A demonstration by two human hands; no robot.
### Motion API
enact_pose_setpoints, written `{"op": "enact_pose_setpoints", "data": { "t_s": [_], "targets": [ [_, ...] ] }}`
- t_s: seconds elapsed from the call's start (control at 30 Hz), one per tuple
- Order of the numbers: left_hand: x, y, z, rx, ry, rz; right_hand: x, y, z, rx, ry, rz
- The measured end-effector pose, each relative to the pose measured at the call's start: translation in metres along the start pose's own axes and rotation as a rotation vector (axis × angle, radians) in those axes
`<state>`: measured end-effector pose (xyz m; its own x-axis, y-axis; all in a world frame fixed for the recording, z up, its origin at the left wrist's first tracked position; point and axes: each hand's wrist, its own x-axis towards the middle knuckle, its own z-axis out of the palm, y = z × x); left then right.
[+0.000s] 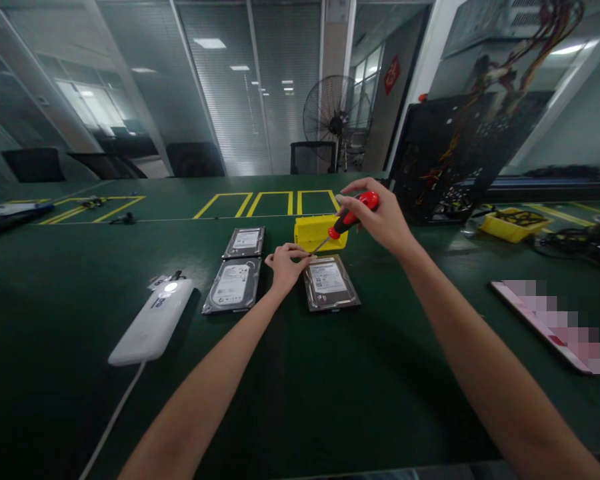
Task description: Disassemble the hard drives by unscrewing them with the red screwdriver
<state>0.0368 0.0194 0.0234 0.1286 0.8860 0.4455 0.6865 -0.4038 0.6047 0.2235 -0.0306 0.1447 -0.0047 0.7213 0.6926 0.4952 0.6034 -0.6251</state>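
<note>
My right hand is closed around the handle of a red and black screwdriver, which slants down to the left. Its tip meets the fingertips of my left hand at the upper left corner of a hard drive. The left fingers are pinched there; whatever small item they grip is too small to name. Just behind this drive lies a yellow bin. Left of my left hand, two more hard drives rest on the table, one nearer and one behind it.
On the green table, a white power bank with a cable lies left. A pink-edged flat object is at right. Behind it are a yellow tray with dark parts and an open black computer case with loose wires.
</note>
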Motion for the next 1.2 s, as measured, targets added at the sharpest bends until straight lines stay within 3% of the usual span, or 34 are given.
{"op": "enact_pose_setpoints", "data": {
  "t_s": [0.17,0.3,0.43,0.6,0.7,0.97,1.2],
  "targets": [
    [-0.027,0.014,-0.028,-0.012,-0.07,0.147,0.0,-0.023,-0.013,0.181,0.018,-0.005],
    [-0.049,0.016,-0.05,-0.026,-0.204,0.124,-0.003,-0.037,-0.008,0.221,-0.122,-0.019],
    [-0.054,0.012,-0.068,-0.034,-0.372,0.228,-0.007,-0.042,0.001,0.275,-0.258,-0.004],
    [-0.055,0.007,-0.085,-0.05,-0.47,0.277,-0.009,-0.042,0.005,0.342,-0.255,0.03],
    [-0.058,0.005,-0.087,-0.051,-0.531,0.33,-0.009,-0.04,0.008,0.359,-0.268,0.038],
    [-0.055,-0.006,-0.077,-0.162,-0.463,0.294,-0.011,-0.04,0.015,0.329,-0.271,-0.006],
    [-0.06,0.0,-0.077,-0.08,-0.453,0.348,-0.01,-0.037,0.014,0.27,-0.249,-0.009]
  ]
}}
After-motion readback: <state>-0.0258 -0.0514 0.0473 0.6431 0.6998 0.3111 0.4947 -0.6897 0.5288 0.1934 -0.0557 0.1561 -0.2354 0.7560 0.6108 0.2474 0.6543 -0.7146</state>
